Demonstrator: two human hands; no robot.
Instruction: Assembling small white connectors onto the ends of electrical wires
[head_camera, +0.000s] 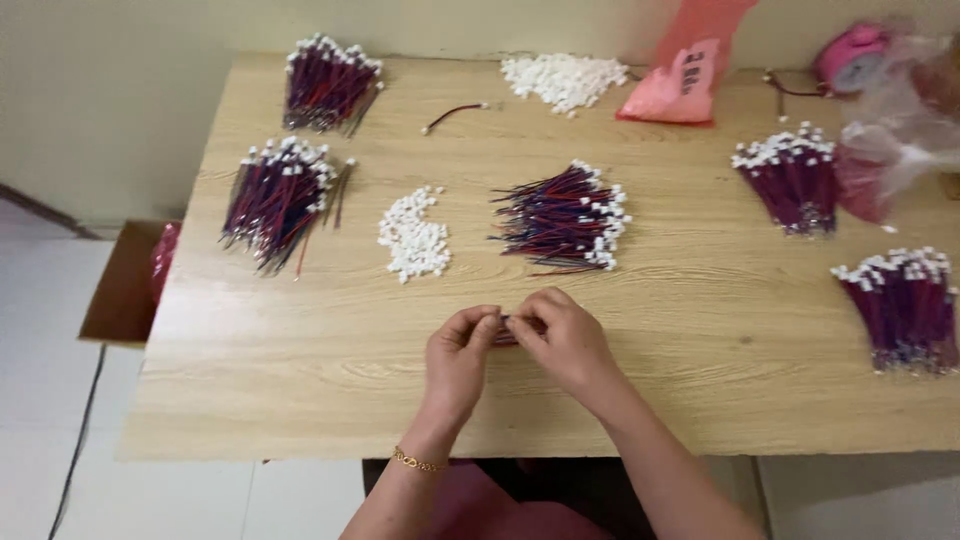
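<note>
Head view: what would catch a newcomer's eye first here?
Probably the two hands meeting at the near middle of the wooden table, the left hand and right hand pinching a short wire piece between them. Next come the bundles of red and dark wires with white plugs, the nearest bundle just beyond the hands beside a small heap of white plugs.

Red-and-dark-blue wire bundles carry white tips; a white connector pile sits at nine o'clock of them on the pale wood-grain table; a pink bag lies at one o'clock.
</note>
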